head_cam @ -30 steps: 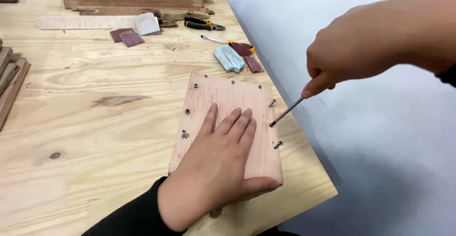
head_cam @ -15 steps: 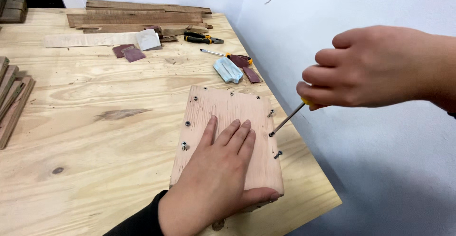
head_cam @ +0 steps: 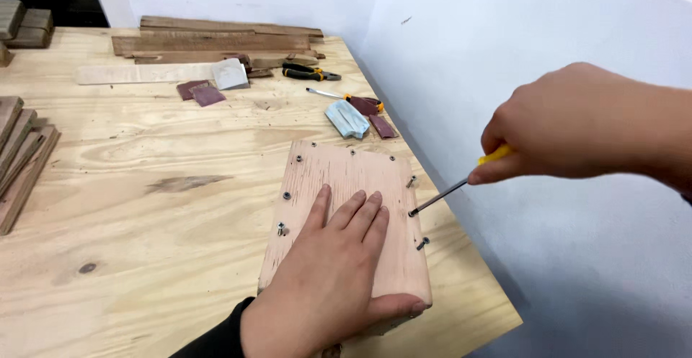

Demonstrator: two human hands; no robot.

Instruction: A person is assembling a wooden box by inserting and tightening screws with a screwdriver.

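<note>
wooden board point(head_cam: 351, 185) | pliers point(head_cam: 308, 73), sandpaper block point(head_cam: 347, 118) behind | planks point(head_cam: 21, 156) left

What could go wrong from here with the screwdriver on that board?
The screwdriver tip sits on an edge screw close to the left hand pressing the wooden board; a slip could jab those fingers. The board lies near the table edge, so side pressure might push it off.

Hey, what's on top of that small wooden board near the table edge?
The left hand lies flat on the wooden board, fingers spread, thumb over its near edge. Screws dot the rim. The right hand holds a screwdriver against the right edge. The wood under the palm is hidden.
</note>
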